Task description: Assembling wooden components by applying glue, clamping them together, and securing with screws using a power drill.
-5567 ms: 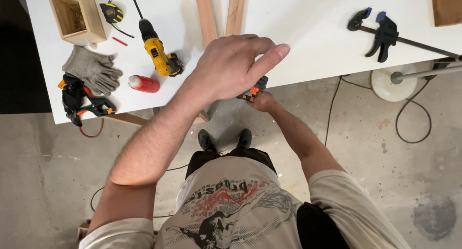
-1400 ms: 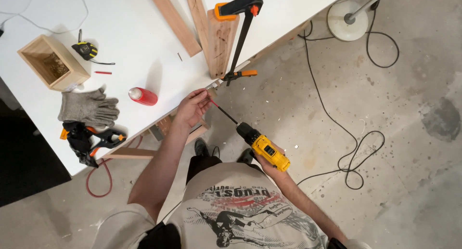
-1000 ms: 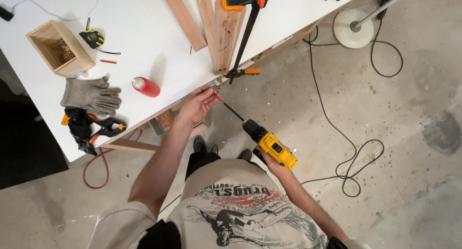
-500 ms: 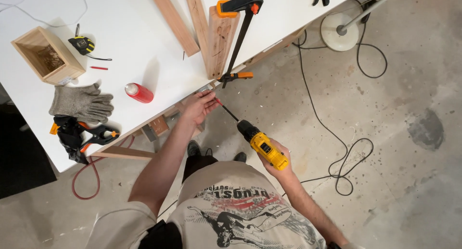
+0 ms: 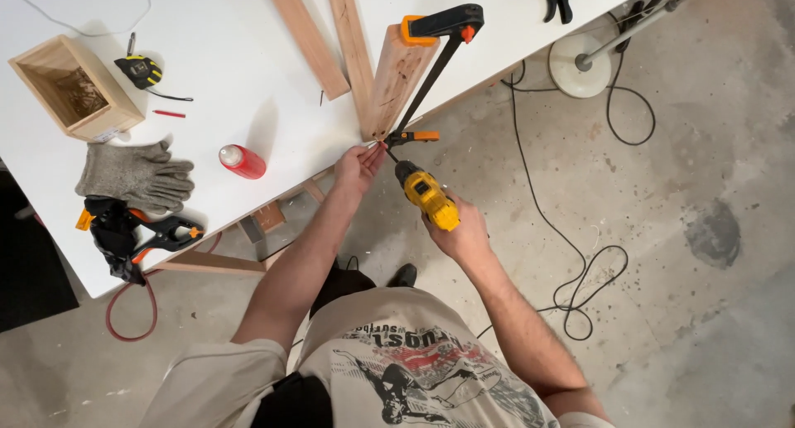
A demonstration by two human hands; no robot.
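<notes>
Right hand wrapped tight around the grip of the yellow drill, nose aimed at the table edge. Left hand just beyond it, fingertips pinched together at the drill's tip, right by the end of the clamped board; whatever they pinch is too small to tell. Black-and-orange bar clamp pins that board to the white table. Further out: two loose wood strips, red can, grey gloves, wooden box.

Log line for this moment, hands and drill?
left hand: at board end | right hand: holds drill | clamp: on board
</notes>
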